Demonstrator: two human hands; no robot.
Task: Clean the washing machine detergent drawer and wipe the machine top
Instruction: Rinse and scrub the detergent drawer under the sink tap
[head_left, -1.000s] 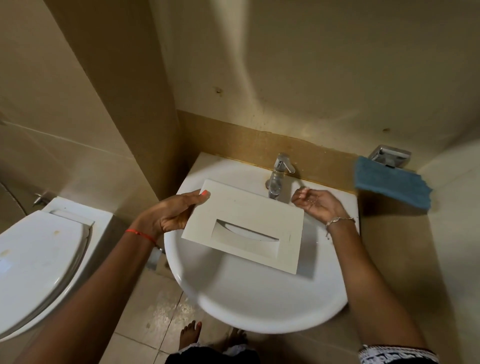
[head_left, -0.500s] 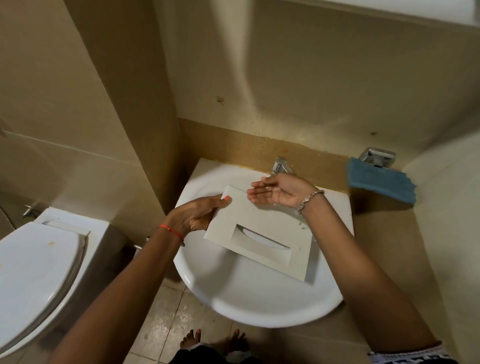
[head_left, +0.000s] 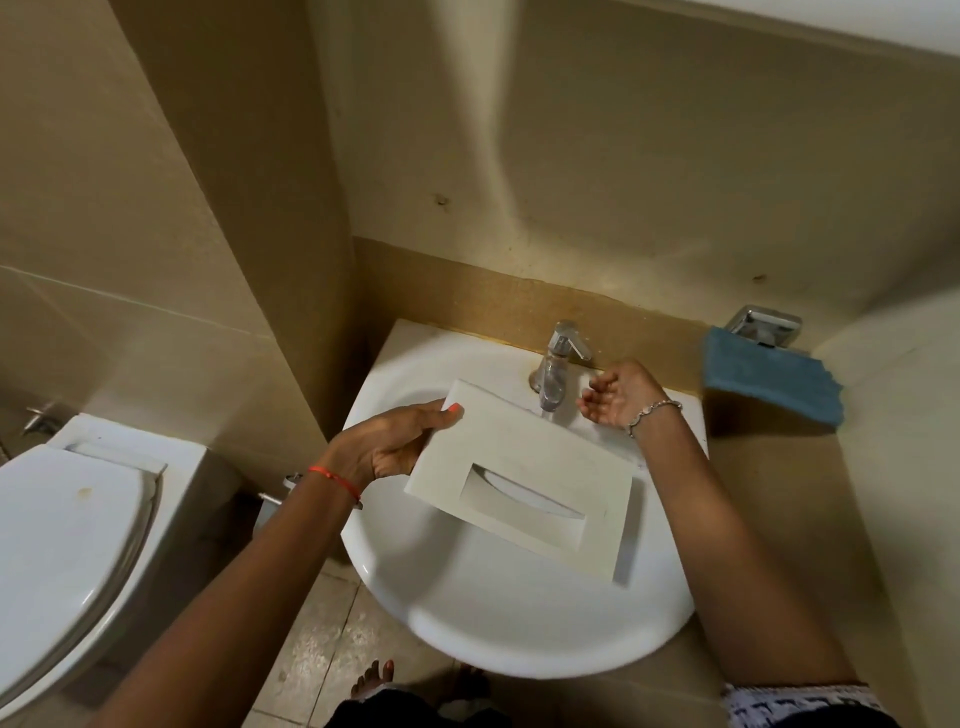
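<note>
The white detergent drawer (head_left: 524, 467), its front panel with a recessed handle facing up, hangs over the white sink (head_left: 519, 629). My left hand (head_left: 395, 441) grips the drawer's left edge, thumb on top. My right hand (head_left: 618, 395) is palm up with loosely curled fingers, empty, just right of the chrome tap (head_left: 556, 364) and apart from the drawer. The drawer's body under the panel is hidden.
A blue cloth (head_left: 769, 379) hangs over a chrome holder (head_left: 763, 325) on the wall right of the sink. A white toilet (head_left: 67, 545) with its lid down stands at the left. Beige tiled walls close in behind; my feet show on the floor below.
My right hand went from over the drawer's upper edge back to the right of the tap. The drawer stayed in my left hand over the sink.
</note>
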